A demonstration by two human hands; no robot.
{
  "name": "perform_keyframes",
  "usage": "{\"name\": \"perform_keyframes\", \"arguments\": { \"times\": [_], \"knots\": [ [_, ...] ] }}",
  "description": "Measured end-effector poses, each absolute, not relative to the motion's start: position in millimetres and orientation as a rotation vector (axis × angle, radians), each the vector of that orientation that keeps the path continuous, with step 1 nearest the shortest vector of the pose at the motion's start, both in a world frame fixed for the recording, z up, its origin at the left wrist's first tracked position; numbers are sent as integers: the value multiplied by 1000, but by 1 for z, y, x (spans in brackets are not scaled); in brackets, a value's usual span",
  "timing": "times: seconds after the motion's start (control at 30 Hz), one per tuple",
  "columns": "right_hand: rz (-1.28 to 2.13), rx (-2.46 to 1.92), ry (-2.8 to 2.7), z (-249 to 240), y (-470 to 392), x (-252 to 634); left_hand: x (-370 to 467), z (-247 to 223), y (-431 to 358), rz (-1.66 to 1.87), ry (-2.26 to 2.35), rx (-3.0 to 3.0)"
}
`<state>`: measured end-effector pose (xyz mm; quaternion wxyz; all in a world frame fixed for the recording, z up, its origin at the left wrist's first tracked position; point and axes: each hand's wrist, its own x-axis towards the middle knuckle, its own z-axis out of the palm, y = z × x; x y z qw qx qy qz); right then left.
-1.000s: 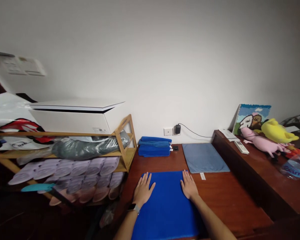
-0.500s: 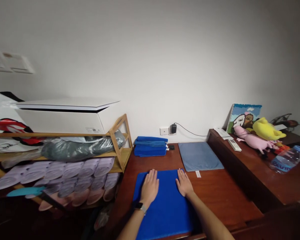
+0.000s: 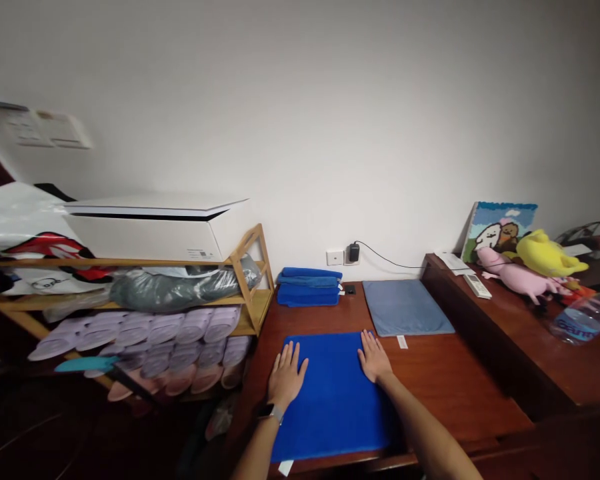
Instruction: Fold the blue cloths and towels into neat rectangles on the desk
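Note:
A bright blue towel (image 3: 330, 400) lies spread flat on the reddish-brown wooden table (image 3: 430, 380), a white tag showing at its near left corner. My left hand (image 3: 286, 377) rests palm down on the towel's left edge, fingers spread, with a watch on the wrist. Flat on the upper right edge lies my right hand (image 3: 375, 357), its fingers stretched out. Behind the towel sits a stack of folded blue towels (image 3: 309, 288). To the right of that stack, a grey-blue cloth (image 3: 405, 308) is laid out flat with a white tag.
At left a wooden rack (image 3: 253, 313) holds slippers (image 3: 155, 330), a plastic-wrapped bundle (image 3: 180, 288) and a white box (image 3: 150, 237). On the raised surface at right are a remote (image 3: 477, 287), plush toys (image 3: 517, 273) and a plastic bottle (image 3: 585, 320). A charger (image 3: 354, 252) is plugged into the wall.
My left hand has slid left to the towel's edge, and its fingers have spread. The right hand stays on the right edge. The view has shifted slightly left, and the towel's near tag now shows.

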<state>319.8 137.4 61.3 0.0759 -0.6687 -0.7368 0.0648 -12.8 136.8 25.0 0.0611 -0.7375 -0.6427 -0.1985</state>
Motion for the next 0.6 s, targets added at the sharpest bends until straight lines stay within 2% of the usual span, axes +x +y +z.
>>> {"name": "perform_keyframes", "arguments": {
  "times": [0.2, 0.33, 0.47, 0.6],
  "knots": [
    [287, -2054, -2234, 89, 134, 316, -16, 39, 135, -611, -1943, -2244],
    [207, -2007, -2166, 82, 102, 314, 0, 56, 121, -696, -1842, -2281],
    [238, -1974, -2166, 61, 71, 315, 66, 64, 92, -808, -1629, -2528],
    [235, -1982, -2168, 57, 64, 315, 134, 60, 71, -746, -1531, -2681]
  ]
}}
